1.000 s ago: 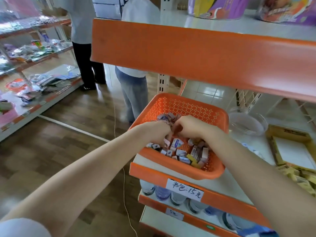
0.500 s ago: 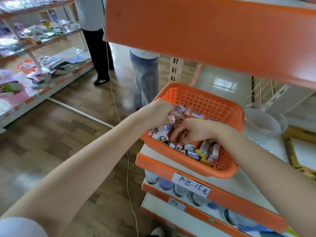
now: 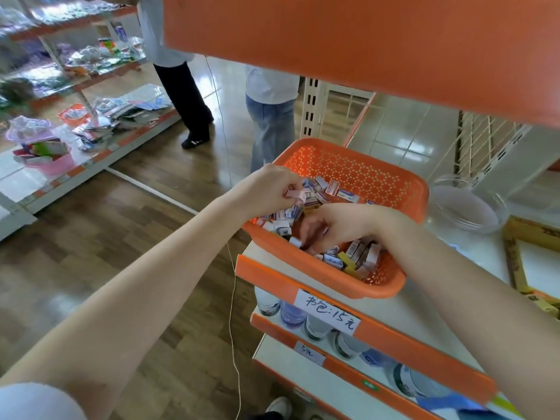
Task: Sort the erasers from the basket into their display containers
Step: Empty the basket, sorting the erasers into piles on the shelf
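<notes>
Head view: vs 0.5 s ago, the left grip [image 3: 269, 189] has come up a little off the pile and sits at the basket's [image 3: 363, 174] left rim, and the right grip [image 3: 339, 222] has dropped lower toward the near-left side of the erasers [image 3: 360, 256]. The view has tipped down too, so the upper shelf [image 3: 363, 40] edge covers more of the top. Left grip is clamped on one pink eraser [image 3: 295, 194], pinched at the fingertips. Its long axis runs roughly left-right and close to level, with the free end pointing right over the pile. It's held just above the erasers below, not resting on them. Right grip: fingers curled down among the erasers, knuckles up; can't tell if they've closed on one. The rest of the erasers lie loose in the basket at mixed angles, heaped along the near and left sides. The basket sits on the white shelf [image 3: 424, 313], near corner overhanging the orange front edge above the label [image 3: 328, 309]. A clear bowl [image 3: 466, 204] stands just right of the basket, with a box [image 3: 515, 237] beyond it.
</notes>
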